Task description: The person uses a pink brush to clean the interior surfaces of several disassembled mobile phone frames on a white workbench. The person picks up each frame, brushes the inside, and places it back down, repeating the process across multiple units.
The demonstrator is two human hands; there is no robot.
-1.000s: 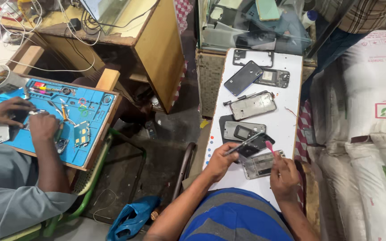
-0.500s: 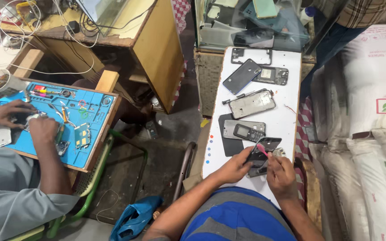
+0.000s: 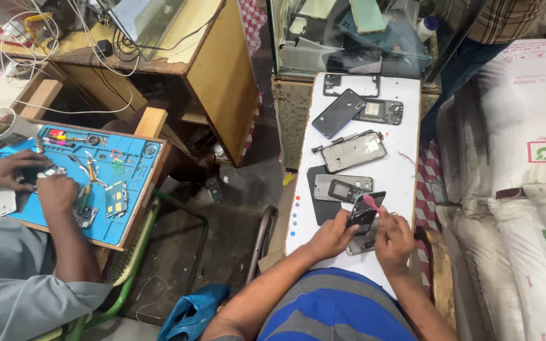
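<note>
On a long white board (image 3: 406, 132) my left hand (image 3: 331, 237) grips a dark phone part (image 3: 364, 211), tilted up on its lower end. My right hand (image 3: 394, 239) pinches a small pink pick (image 3: 371, 203) against the part's upper right edge. Under my hands lies a grey phone frame (image 3: 363, 243). Just beyond it sit a silver back housing with a small dark piece on it (image 3: 342, 187) and a dark flat panel (image 3: 318, 205).
Further up the board lie a silver frame (image 3: 354, 152), a screwdriver (image 3: 341, 141), a black phone (image 3: 339, 112) and two more frames (image 3: 380, 112). A person at left works with both hands over a blue mat (image 3: 118, 177). White sacks (image 3: 526, 189) stand right.
My left hand has lifted the dark phone part off the board and stood it up. My right hand has brought the pink pick to its edge.
</note>
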